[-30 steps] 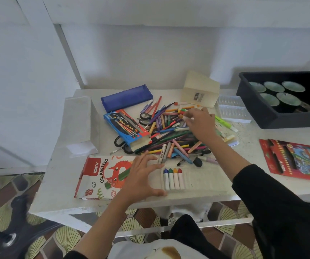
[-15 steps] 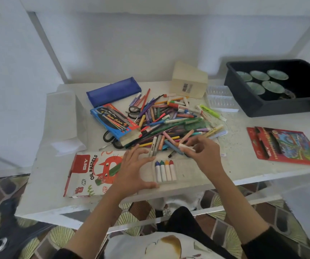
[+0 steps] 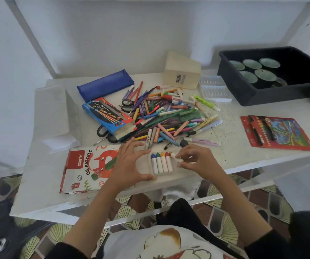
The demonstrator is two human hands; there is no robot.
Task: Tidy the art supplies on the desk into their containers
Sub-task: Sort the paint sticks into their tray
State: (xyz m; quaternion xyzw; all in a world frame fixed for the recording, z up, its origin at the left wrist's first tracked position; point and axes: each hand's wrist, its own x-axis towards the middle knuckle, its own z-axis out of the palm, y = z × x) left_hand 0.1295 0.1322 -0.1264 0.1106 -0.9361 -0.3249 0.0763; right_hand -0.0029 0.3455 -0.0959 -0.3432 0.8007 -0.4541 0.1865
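Head view: the fifth pastel is going into the tray, and most of the sorting is not yet done.
The right hand (image 3: 197, 161) pinches a pale pastel (image 3: 174, 156) at its tip and holds it just beside the four pastels (image 3: 161, 162) already lying side by side in the clear tray (image 3: 166, 176). The left hand (image 3: 129, 165), fingers spread, rests on the tray's left end and steadies it at the front of the counter (image 3: 43, 184). The oil pastels box (image 3: 86, 169) lies to its left, waiting for the tray. By my reckoning the job is barely begun: the big pile (image 3: 169, 116) of pens, markers and crayons lies loose behind the hands, with scissors (image 3: 127, 105) in it. The blue pencil case (image 3: 105, 86), blue pencil box (image 3: 107, 116) and red box (image 3: 275, 132) have yet to be filled.
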